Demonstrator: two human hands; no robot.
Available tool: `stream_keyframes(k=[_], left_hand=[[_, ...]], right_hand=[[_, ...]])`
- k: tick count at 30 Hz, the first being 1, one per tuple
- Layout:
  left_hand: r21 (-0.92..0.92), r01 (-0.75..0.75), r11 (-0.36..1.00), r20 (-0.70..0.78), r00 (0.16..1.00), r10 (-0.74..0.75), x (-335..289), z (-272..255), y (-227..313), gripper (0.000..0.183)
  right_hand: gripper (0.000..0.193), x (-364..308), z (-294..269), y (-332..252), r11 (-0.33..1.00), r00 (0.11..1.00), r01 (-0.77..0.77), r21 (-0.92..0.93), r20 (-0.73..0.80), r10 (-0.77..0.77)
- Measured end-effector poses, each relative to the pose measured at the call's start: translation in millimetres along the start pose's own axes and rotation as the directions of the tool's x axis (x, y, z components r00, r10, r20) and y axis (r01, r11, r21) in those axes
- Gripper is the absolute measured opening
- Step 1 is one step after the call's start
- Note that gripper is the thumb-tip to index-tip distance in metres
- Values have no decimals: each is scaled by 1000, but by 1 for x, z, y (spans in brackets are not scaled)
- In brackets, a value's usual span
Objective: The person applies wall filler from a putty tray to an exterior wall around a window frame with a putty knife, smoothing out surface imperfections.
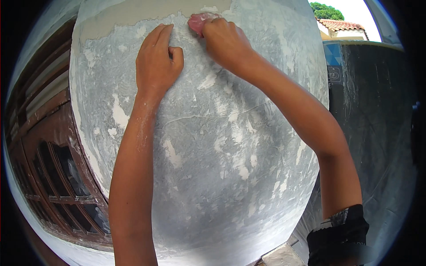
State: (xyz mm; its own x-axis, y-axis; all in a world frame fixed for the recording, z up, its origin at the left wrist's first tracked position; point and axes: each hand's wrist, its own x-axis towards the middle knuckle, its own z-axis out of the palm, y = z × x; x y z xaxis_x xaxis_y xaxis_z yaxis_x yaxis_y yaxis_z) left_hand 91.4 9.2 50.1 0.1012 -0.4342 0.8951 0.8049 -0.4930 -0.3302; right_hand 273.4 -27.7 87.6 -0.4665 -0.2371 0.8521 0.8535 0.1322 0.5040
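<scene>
In front of me stands a grey wall (195, 146) with patchy white and pale remnants, and a beige layer (128, 13) with a ragged lower edge along its top. My right hand (226, 42) is closed around a pink, flat-looking piece (197, 23) with whitish smears, held at that ragged edge; its exact kind is unclear. To the left, my left hand (157, 60) rests against the wall surface with its fingers stretched upward and its thumb apart, holding nothing. White dust marks the left forearm.
A brown wooden door or window frame (49, 133) with dark panes borders the wall on the left. On the right hangs a dark sheet (372, 111). Beyond it are a tiled roof (339, 25) and a green tree (327, 10). Pale floor tiles (284, 257) show at the bottom.
</scene>
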Motion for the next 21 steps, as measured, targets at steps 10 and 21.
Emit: stream_keyframes(k=[10, 21], left_hand=[[7, -11, 1000, -42, 999, 12, 1, 8, 3, 44], [6, -11, 1000, -35, 999, 11, 2, 9, 8, 44]], right_hand=[[13, 34, 22, 61, 995, 969, -14, 94, -243, 37], [31, 50, 4, 81, 975, 981, -184, 125, -38, 190]])
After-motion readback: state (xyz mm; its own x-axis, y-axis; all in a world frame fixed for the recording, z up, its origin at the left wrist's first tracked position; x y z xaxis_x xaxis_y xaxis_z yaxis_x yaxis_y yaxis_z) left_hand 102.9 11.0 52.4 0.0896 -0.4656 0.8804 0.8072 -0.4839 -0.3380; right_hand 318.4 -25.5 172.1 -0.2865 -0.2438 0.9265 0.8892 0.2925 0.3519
